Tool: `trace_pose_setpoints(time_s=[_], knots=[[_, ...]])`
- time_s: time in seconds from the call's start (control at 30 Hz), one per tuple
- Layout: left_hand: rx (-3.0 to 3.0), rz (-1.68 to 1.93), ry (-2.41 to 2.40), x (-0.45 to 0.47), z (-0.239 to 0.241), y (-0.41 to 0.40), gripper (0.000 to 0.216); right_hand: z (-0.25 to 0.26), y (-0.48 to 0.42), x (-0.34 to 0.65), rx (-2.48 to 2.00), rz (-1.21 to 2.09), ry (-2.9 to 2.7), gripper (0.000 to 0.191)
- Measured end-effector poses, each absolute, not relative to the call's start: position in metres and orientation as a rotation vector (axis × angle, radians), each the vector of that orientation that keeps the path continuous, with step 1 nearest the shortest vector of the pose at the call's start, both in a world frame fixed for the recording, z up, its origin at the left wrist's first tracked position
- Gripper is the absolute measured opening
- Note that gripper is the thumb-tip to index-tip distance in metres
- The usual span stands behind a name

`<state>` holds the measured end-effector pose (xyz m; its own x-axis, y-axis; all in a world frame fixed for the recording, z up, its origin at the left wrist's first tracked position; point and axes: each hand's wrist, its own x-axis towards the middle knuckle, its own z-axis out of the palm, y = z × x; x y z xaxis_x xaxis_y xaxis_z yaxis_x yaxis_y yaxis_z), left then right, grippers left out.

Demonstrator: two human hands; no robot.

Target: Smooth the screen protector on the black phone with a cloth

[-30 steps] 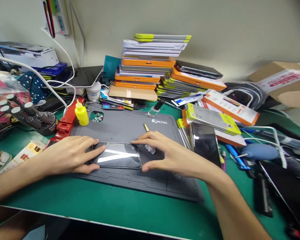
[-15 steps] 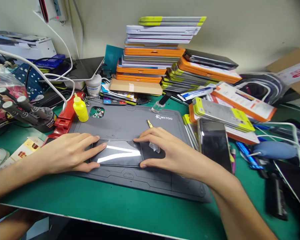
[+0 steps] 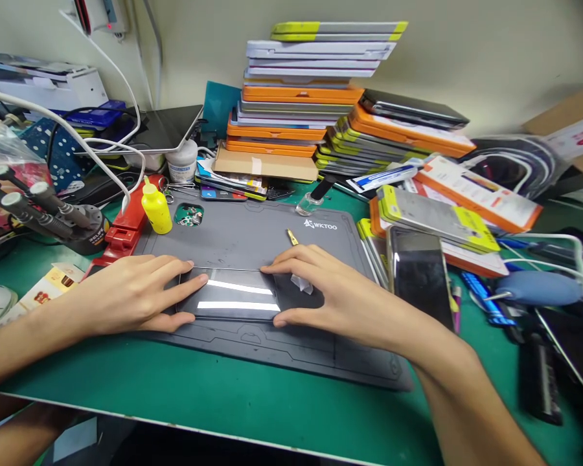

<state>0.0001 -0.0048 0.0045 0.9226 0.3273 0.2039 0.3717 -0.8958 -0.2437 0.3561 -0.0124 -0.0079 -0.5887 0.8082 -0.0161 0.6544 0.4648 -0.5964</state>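
- The left hand [image 3: 143,294] is spanning the left end of a phone [image 3: 230,294], thumb at the near edge, a fingertip at the far edge and another finger resting on the glass; it is standing partly open, holding the phone between thumb and fingers.
- The right hand [image 3: 315,288] is bracketing the other end in a wide C, thumb and fingertip pressing at the two right-hand corners.
- The phone is lying lengthwise, screen up, over the dark grey mat [image 3: 233,239], two bright bands reflecting in its glass.
- The mat is resting on the green worktop [image 3: 214,401].
- A crumpled white scrap [image 3: 301,283] and a gold-coloured tip [image 3: 292,237] are showing just beside the right hand.
- A yellow bottle [image 3: 157,212] is standing beyond the left hand, near a red clamp-like tool [image 3: 121,239].
- A second phone [image 3: 420,275] is lying to the right of the mat.
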Motion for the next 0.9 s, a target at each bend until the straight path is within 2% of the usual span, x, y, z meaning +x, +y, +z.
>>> trace_pose_setpoints(time_s=[0.9], knots=[[-2.823, -0.216, -0.539, 0.0010, 0.0086, -0.0029, 0.050, -0.0074, -0.0166, 0.3559, -1.235, 0.664, -2.521, 0.060]])
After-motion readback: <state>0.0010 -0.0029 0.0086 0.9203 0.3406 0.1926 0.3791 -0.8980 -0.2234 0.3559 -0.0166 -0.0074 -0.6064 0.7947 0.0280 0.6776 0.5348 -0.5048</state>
